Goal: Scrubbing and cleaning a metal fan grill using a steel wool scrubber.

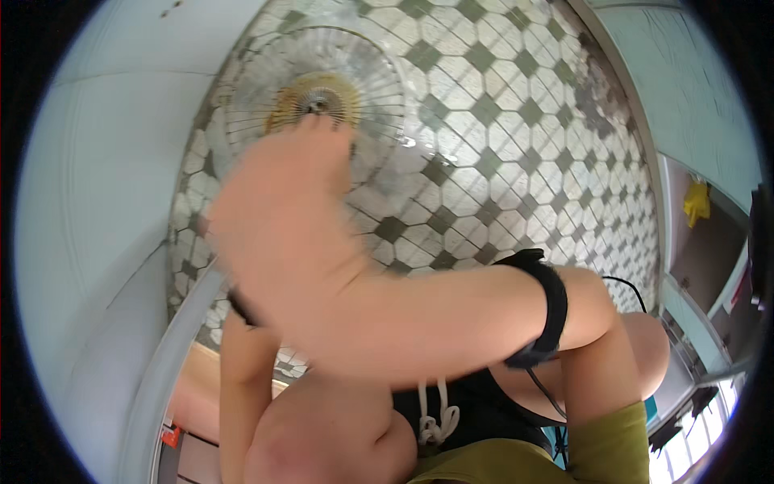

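A round wire fan guard point(387, 78) with a yellowed centre lies on the wet tiled floor. My right forearm crosses the view from the right, with a black strap around it. Blurred by motion, my right hand point(290, 181) reaches over the guard's lower left part, its fingertips at or near the centre hub. Whether they grip a wire cannot be told. My left arm rises from the bottom left, also with a black strap, and passes behind the right arm. The left hand is hidden there or merges with the blur.
A pale wall point(97, 181) stands close on the left. Patterned floor tiles point(471, 187) reach to a low edge on the right. Beyond it are open shelves point(707, 242) with a yellow cloth or glove point(696, 202). A thin black cable hangs near my right arm.
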Action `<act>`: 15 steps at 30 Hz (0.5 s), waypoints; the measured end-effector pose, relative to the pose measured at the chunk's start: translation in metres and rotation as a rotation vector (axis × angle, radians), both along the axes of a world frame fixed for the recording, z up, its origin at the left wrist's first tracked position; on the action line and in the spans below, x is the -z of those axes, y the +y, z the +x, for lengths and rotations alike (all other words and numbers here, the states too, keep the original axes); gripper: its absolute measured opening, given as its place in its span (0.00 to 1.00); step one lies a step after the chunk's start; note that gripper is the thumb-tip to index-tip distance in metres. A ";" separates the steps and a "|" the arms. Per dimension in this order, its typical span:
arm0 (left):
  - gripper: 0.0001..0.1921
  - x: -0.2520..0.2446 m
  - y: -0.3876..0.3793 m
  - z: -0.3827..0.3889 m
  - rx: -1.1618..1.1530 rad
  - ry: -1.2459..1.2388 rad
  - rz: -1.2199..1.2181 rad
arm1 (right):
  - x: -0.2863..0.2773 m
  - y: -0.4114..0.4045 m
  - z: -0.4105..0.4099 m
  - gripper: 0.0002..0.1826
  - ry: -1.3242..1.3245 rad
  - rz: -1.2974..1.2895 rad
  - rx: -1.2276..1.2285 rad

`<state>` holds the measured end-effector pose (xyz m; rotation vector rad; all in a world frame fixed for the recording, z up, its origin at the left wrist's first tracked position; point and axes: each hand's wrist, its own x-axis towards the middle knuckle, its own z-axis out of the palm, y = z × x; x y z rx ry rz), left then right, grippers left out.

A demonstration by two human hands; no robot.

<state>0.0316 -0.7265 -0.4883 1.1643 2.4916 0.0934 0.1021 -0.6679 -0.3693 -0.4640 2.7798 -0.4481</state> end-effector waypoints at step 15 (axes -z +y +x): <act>0.10 0.010 -0.001 0.005 0.172 0.060 0.032 | -0.013 -0.025 0.064 0.03 0.147 0.171 -0.133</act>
